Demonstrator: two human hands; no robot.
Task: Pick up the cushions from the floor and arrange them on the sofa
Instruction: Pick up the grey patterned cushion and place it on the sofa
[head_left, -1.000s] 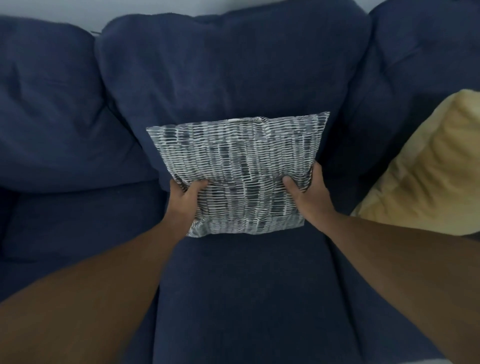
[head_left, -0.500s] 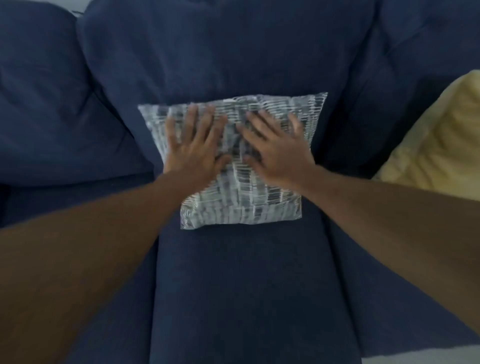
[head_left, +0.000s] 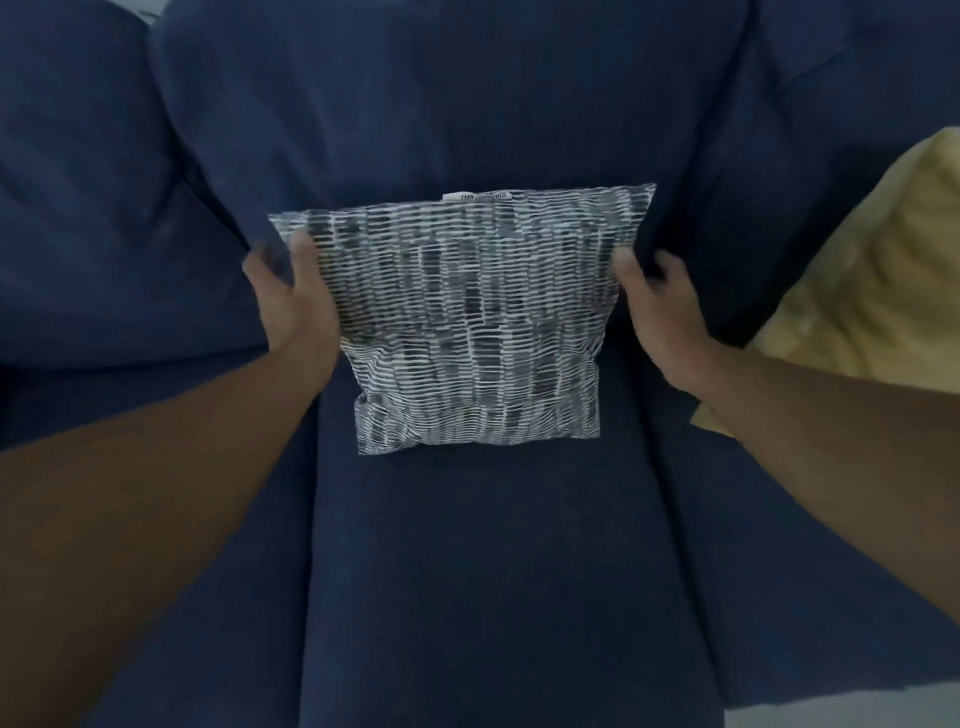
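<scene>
**Patterned cushion set upright on the middle seat, a hand at each side**

Nearest the camera, two bare forearms reach forward over the navy sofa (head_left: 498, 571), whose middle seat cushion runs up the centre of the view. A pale strip of floor (head_left: 852, 714) shows at the lower right corner.

Farther in, the grey-and-white patterned cushion (head_left: 467, 322) stands on that seat, its lower edge on the seat and its back against the middle backrest. The left hand (head_left: 291, 306) lies along its left edge, thumb on the front face and fingers curled behind. The right hand (head_left: 660, 312) cups the right edge in the same way, fingers tucked between cushion and backrest. Both grip the sides loosely.

To the right, a yellow cushion (head_left: 872, 291) leans in the sofa's corner, apart from the patterned one.

Half a second ago both palms lay flat and spread on the cushion's face; now they have slid out to its sides.

A small white label (head_left: 478, 197) sits on the cushion's top seam; its print is upside down and too blurred to read.
</scene>
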